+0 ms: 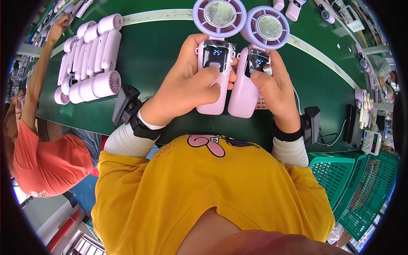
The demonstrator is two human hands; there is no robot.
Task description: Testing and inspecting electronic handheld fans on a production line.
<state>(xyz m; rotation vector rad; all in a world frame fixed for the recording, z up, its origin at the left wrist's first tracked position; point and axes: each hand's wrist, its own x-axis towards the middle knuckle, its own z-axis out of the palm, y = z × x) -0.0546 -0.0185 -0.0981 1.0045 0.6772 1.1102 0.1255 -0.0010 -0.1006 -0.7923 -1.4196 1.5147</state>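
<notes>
Two pink handheld fans are held upright side by side above the green table. My left hand [187, 83] is closed around the left handheld fan [211, 100], its thumb on the front button below a lit display. The right handheld fan [243, 95] sits in my right hand [274, 85], with that thumb pressed just under its lit display. Each fan has a round lilac head with a silver centre disc, and the two heads nearly touch. Some fingers of both hands are hidden behind the fan bodies.
A stack of pink handheld fans [91, 59] lies to the left on the green table [157, 42]. A pale strip [157, 15] curves across the table beyond my hands. Green plastic baskets [335, 174] stand at lower right. A co-worker in an orange shirt [53, 159] reaches in at left.
</notes>
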